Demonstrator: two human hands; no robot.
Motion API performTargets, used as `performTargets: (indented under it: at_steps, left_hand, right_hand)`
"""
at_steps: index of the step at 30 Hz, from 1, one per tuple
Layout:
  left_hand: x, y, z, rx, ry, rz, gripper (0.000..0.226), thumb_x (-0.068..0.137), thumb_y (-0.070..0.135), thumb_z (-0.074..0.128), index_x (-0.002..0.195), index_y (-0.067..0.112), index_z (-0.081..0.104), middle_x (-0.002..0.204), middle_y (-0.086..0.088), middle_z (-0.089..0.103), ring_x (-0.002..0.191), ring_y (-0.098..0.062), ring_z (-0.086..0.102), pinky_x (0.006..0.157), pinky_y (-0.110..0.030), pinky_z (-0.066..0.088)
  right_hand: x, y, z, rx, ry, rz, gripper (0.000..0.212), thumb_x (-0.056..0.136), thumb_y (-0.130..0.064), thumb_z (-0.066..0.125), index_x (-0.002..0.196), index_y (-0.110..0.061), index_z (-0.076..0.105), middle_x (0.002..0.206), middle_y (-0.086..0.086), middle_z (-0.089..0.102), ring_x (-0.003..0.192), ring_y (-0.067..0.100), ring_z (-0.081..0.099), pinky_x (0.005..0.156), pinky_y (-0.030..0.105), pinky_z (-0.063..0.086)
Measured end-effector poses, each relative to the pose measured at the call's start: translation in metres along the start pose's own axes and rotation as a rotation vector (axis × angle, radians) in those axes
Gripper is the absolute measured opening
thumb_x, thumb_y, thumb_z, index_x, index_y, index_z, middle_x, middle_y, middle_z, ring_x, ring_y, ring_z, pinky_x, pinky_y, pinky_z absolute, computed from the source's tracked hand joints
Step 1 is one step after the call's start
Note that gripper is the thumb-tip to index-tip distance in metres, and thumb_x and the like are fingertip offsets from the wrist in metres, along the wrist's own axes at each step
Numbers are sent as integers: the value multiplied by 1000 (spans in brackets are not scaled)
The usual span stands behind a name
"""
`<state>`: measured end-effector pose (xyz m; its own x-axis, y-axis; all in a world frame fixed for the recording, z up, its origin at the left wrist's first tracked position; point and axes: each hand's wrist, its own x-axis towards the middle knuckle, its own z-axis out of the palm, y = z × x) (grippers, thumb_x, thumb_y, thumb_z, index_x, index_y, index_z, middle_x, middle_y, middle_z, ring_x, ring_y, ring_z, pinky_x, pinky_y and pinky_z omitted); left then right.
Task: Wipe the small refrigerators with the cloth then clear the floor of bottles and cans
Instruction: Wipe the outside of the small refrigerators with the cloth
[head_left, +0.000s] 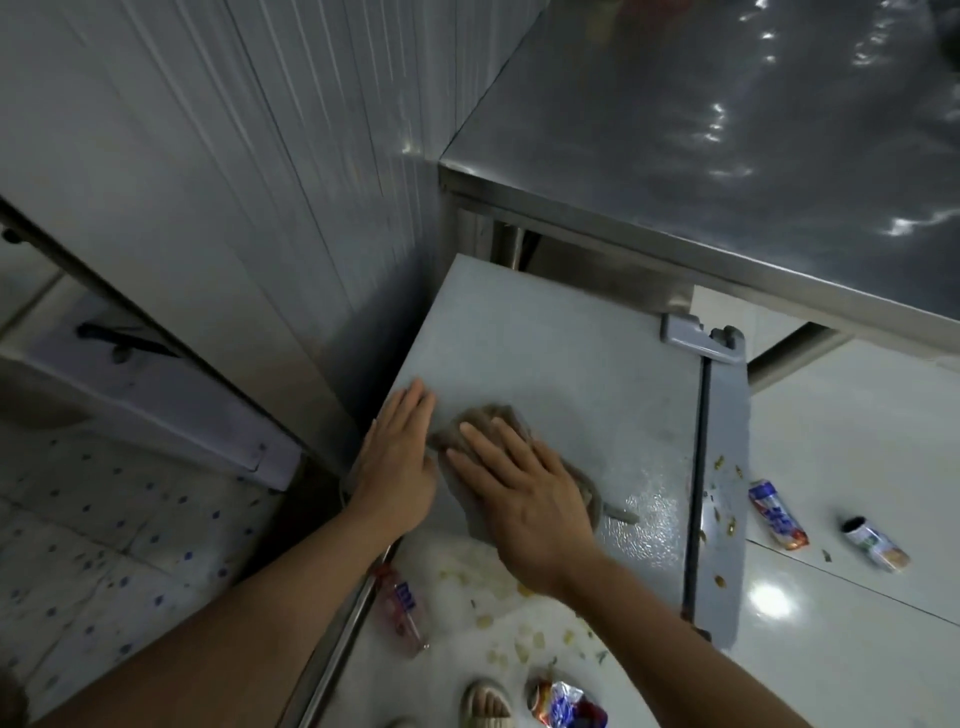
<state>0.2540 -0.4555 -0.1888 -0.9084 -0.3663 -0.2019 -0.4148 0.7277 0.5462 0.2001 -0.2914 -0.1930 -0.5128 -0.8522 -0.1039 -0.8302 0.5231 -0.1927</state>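
A small grey refrigerator (561, 353) stands below me, its flat top facing up. A brownish cloth (488, 418) lies on that top. My right hand (524, 493) presses flat on the cloth, fingers spread. My left hand (397, 462) rests flat on the top's left edge, beside the cloth, holding nothing. On the white floor lie a clear plastic bottle (402, 613) near the fridge's front left, a crushed can (566, 704) at the bottom, and two cans (777, 514) (875, 543) to the right.
A steel table (727, 156) overhangs the fridge's far side. A ribbed metal wall (234, 182) runs along the left, with a steel leg (332, 660) by the bottle. Food scraps (519, 639) litter the floor. My sandalled foot (485, 704) stands near the crushed can.
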Motion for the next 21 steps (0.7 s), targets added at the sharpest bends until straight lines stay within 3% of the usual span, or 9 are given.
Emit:
performTargets:
  at_steps: [4,7,9,13,17,21]
  left_hand:
    - [-19,-5,0,15,-10,52,67,92,0,41,149,12,9,159,0,-3,147,-14,-5,118,-25,-3]
    - [-25,-9,-1,21,-32,67,66,91,-2,40,149,11,12,159,-1,0,147,-16,-3,120,-31,2]
    - [-28,-9,-1,15,-41,65,65,91,-2,39,149,11,13,159,-1,0,147,-16,-2,120,-34,3]
    - [-28,-9,-1,44,-45,54,66,92,0,42,150,12,12,160,0,0,147,-14,-2,120,-31,5]
    - [-27,-11,-1,94,-68,65,67,92,0,41,150,11,10,160,-2,-3,147,-15,-3,120,-33,6]
    - [-29,-9,-1,118,-90,18,65,94,4,39,150,13,7,160,1,-5,147,-15,-5,120,-35,5]
  right_hand:
    - [7,27,-7,-88,13,-17,60,81,-34,35,141,-32,37,151,-4,34,138,23,35,105,46,36]
    - [23,46,-17,9,37,352,59,89,-33,28,148,-32,22,158,-6,14,145,21,12,114,45,22]
    - [22,25,-10,46,92,507,63,86,-36,17,149,-31,18,158,-6,10,146,21,7,116,42,18]
    - [-2,-58,10,50,100,359,65,84,-33,18,147,-25,28,156,-2,21,144,26,16,114,44,18]
    - [-22,-50,13,5,57,283,63,85,-29,17,149,-29,19,158,-5,11,146,22,8,115,39,9]
    - [-81,-13,18,-45,106,515,60,90,-27,31,148,-29,20,156,-6,7,145,18,6,115,41,10]
